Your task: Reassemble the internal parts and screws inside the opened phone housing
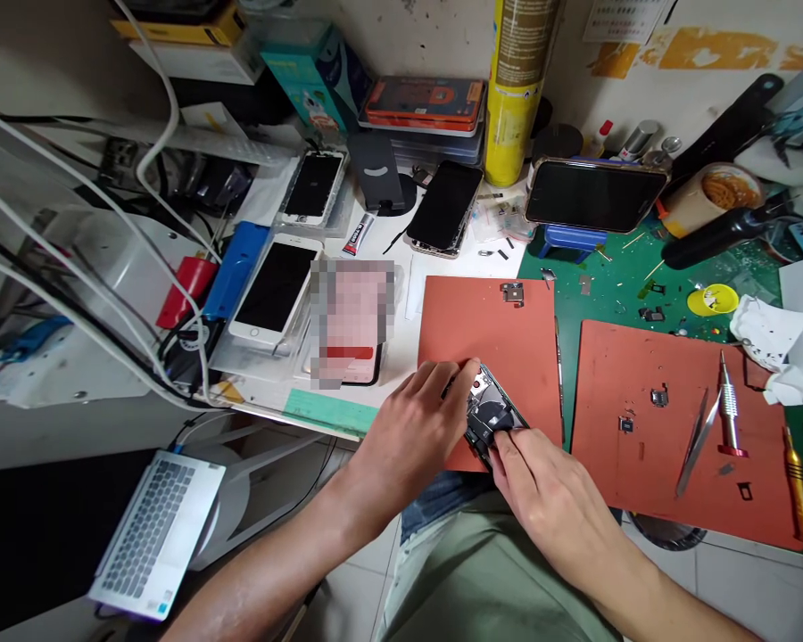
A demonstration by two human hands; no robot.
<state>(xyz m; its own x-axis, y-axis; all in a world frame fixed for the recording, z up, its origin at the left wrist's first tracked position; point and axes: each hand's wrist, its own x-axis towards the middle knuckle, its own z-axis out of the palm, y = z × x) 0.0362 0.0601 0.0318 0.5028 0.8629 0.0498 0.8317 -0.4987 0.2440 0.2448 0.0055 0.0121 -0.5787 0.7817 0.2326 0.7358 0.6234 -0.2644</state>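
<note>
An opened phone with its inner parts showing (492,412) lies tilted near the front edge of the left orange-brown mat (488,330). My left hand (428,410) grips its upper left side, fingers bent around the edge. On the lower right part of the phone, my right hand (532,477) has its thumb and fingers pressed together at a black piece inside the body. What lies under the fingertips is partly hidden. A small metal part (512,293) rests at the mat's back edge.
The right mat (675,499) bears tweezers (699,441), a screwdriver (729,406) and small parts. Several phones, including a white one (277,290), lie at the left. Behind stand a yellow can (514,98) and a propped phone (595,196). A laptop (153,535) is at lower left.
</note>
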